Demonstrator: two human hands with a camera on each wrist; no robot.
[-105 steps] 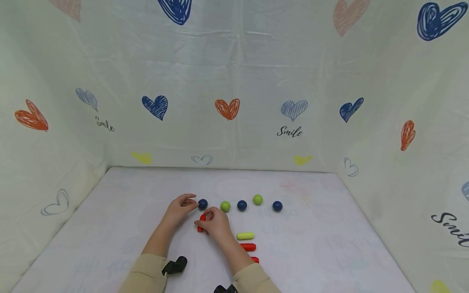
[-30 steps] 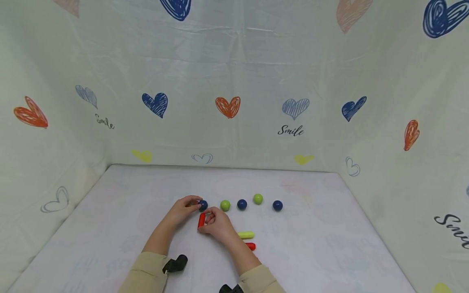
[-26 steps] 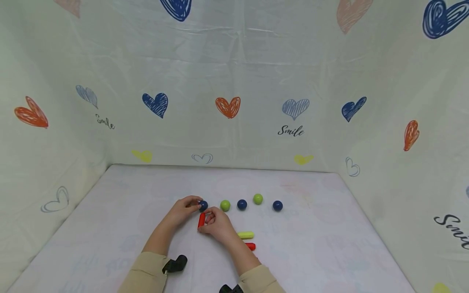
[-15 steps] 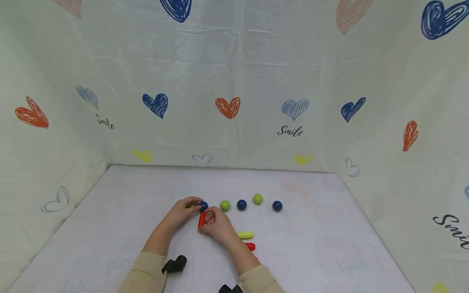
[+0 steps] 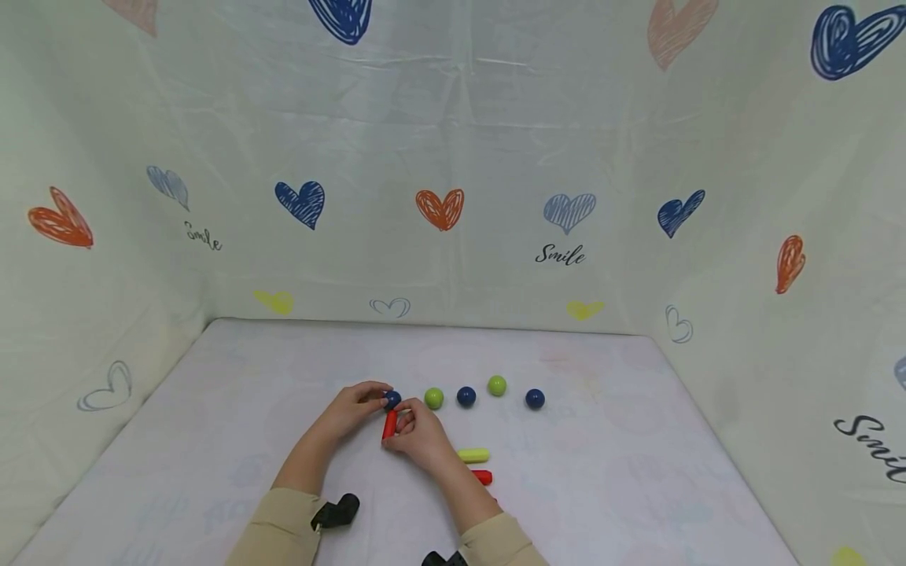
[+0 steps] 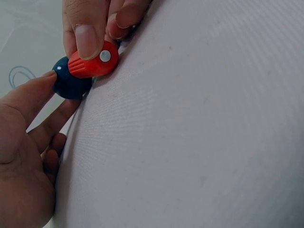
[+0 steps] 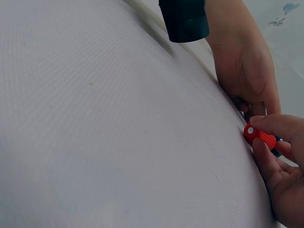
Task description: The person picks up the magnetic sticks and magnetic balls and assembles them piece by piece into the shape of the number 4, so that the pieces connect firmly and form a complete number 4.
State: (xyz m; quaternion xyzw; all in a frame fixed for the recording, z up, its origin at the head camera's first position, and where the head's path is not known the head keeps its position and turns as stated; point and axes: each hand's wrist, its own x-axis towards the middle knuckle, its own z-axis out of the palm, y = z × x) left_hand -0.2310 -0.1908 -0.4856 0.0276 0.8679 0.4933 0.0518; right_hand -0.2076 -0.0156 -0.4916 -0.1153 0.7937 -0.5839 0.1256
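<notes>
Between thumb and fingers my left hand (image 5: 351,408) pinches a dark blue ball (image 5: 394,400) on the white table. My right hand (image 5: 423,437) holds a short red stick (image 5: 389,425) by thumb and fingers, its far end against the ball. The left wrist view shows the red stick (image 6: 90,66), with a ridged end and a pale dot at its tip, overlapping the blue ball (image 6: 71,86). In the right wrist view the stick (image 7: 267,139) hides most of that ball.
To the right lie a green ball (image 5: 434,398), a blue ball (image 5: 466,396), another green ball (image 5: 497,385) and another blue ball (image 5: 535,399). A yellow-green stick (image 5: 474,455) and a red stick (image 5: 484,477) lie beside my right forearm, which partly covers them. A heart-printed curtain (image 5: 495,291) borders the table (image 5: 602,464).
Earliest, my left fingertips were at the ball's edge; now they pinch it. My right grip has shifted on the red stick, thumb lower. Over the last second both hands have stayed nearly still.
</notes>
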